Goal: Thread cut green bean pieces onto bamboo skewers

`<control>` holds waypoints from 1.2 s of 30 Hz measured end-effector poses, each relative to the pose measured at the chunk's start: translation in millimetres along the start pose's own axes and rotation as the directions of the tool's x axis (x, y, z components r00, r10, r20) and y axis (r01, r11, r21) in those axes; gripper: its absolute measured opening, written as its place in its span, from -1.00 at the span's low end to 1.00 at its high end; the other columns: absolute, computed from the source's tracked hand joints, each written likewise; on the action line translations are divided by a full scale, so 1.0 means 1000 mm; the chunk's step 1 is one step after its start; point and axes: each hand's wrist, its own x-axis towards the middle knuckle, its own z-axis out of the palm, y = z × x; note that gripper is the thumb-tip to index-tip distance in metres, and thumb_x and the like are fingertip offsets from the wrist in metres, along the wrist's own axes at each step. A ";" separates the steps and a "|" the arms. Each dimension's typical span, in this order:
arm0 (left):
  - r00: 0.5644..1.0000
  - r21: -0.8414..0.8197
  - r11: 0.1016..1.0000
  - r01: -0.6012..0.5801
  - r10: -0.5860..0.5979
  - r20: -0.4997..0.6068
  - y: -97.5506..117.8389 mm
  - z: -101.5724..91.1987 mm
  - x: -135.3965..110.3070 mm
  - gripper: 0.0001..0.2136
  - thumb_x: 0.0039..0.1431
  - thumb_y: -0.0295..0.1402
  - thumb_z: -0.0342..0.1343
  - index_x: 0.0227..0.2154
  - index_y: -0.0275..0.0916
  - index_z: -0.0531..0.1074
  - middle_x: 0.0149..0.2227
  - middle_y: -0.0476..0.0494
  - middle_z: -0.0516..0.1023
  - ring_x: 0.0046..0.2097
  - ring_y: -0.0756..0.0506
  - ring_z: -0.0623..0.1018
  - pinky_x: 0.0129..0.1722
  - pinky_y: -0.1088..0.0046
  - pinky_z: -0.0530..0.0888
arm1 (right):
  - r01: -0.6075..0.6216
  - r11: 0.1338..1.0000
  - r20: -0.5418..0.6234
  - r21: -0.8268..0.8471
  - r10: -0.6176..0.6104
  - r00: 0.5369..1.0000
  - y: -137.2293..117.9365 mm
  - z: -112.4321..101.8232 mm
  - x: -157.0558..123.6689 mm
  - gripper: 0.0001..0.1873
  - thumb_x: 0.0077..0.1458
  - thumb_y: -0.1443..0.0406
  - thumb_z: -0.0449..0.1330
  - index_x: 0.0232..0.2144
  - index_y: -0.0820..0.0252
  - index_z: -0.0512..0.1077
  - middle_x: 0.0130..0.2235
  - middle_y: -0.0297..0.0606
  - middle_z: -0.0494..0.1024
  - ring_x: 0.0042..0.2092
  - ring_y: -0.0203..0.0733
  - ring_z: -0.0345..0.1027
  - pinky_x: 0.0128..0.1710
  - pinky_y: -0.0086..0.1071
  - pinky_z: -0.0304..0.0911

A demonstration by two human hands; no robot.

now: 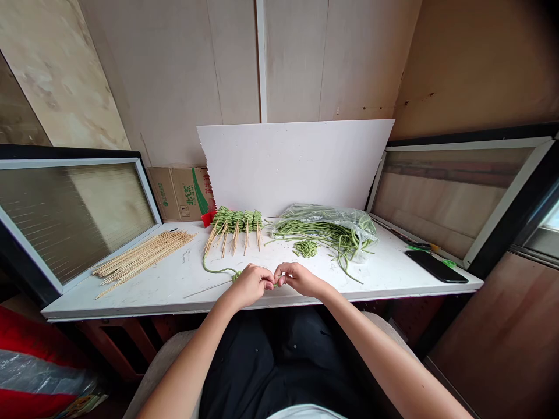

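My left hand [252, 283] is closed, its fingers pinching a green long bean [213, 270] near the front edge of the table. The bean loops out to the left, with a folded bit of it beside that hand. From under the left hand a thin, straight skewer [207, 290] sticks out to the left, low over the white tabletop. My right hand [297, 278] is also closed, fingertips almost meeting the left ones, on a bit of the same bean. My fingers partly hide where bean and skewer meet.
Finished bean skewers [238, 221] lie in a row behind the hands. Bare bamboo sticks [144, 256] are heaped at left. A plastic bag of long beans [323, 224] lies at back right, with short bean pieces [305, 249] before it. A black phone [435, 266] rests far right.
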 end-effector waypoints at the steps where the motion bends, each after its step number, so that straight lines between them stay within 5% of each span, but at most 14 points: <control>1: 1.000 0.015 1.000 0.000 0.000 -0.022 0.001 -0.001 0.000 -0.77 0.12 -0.54 0.06 -0.45 -0.22 0.61 -0.42 -0.07 0.63 -0.34 -0.06 0.55 -0.25 0.45 0.43 | -0.002 1.000 -0.015 -0.008 0.002 1.000 -0.002 0.000 0.000 -0.79 0.22 0.44 0.12 -0.28 0.19 0.56 -0.31 -0.28 0.61 -0.27 -0.25 0.50 -0.18 -0.38 0.34; 5: 0.993 0.020 1.000 0.006 -0.004 -0.114 0.002 -0.006 0.001 -0.80 0.19 -0.48 0.05 -0.44 -0.21 0.57 -0.45 -0.04 0.58 -0.36 -0.04 0.50 -0.28 0.45 0.38 | 0.006 0.990 -0.159 -0.140 -0.029 0.987 -0.012 0.000 0.001 -0.86 0.33 0.30 0.17 -0.23 0.15 0.55 -0.29 -0.25 0.63 -0.23 -0.19 0.48 -0.21 -0.35 0.30; 10: 0.994 0.009 1.000 0.027 -0.026 -0.103 0.000 -0.009 0.001 -0.79 0.26 -0.43 0.02 -0.42 -0.21 0.54 -0.46 -0.02 0.55 -0.38 -0.04 0.48 -0.30 0.46 0.36 | 0.093 0.955 -0.275 -0.282 -0.173 0.946 -0.019 0.001 0.001 -0.81 0.28 0.11 0.32 -0.27 0.09 0.58 -0.27 -0.24 0.64 -0.20 -0.15 0.42 -0.21 -0.33 0.28; 19: 0.994 0.069 0.996 0.049 -0.042 -0.101 -0.002 -0.006 0.001 -0.76 0.34 -0.36 -0.02 -0.40 -0.20 0.49 -0.46 -0.02 0.53 -0.38 -0.05 0.45 -0.34 0.45 0.29 | 0.140 0.935 -0.270 -0.325 -0.233 0.934 -0.018 0.001 0.000 -0.70 0.22 0.00 0.35 -0.30 0.10 0.58 -0.32 -0.24 0.62 -0.22 -0.14 0.43 -0.21 -0.31 0.28; 26: 0.992 0.049 0.997 0.058 -0.051 -0.118 0.002 -0.006 0.001 -0.77 0.42 -0.24 -0.02 -0.04 -0.13 0.49 -0.42 0.01 0.53 -0.35 -0.06 0.49 -0.28 0.45 0.34 | 0.161 0.913 -0.293 -0.376 -0.282 0.913 -0.014 -0.003 0.001 -0.76 0.30 0.07 0.30 -0.21 0.06 0.64 -0.30 -0.22 0.62 -0.22 -0.13 0.41 -0.21 -0.30 0.27; 36: 0.984 0.006 1.000 0.012 -0.010 -0.175 -0.003 -0.004 0.003 -0.88 0.34 -0.27 0.10 -0.21 -0.14 0.50 -0.36 -0.03 0.58 -0.30 -0.08 0.52 -0.23 0.43 0.38 | 0.123 0.933 -0.295 -0.337 -0.228 0.928 -0.014 -0.001 0.002 -0.75 0.32 0.07 0.27 -0.25 0.08 0.63 -0.34 -0.24 0.60 -0.25 -0.15 0.36 -0.24 -0.32 0.26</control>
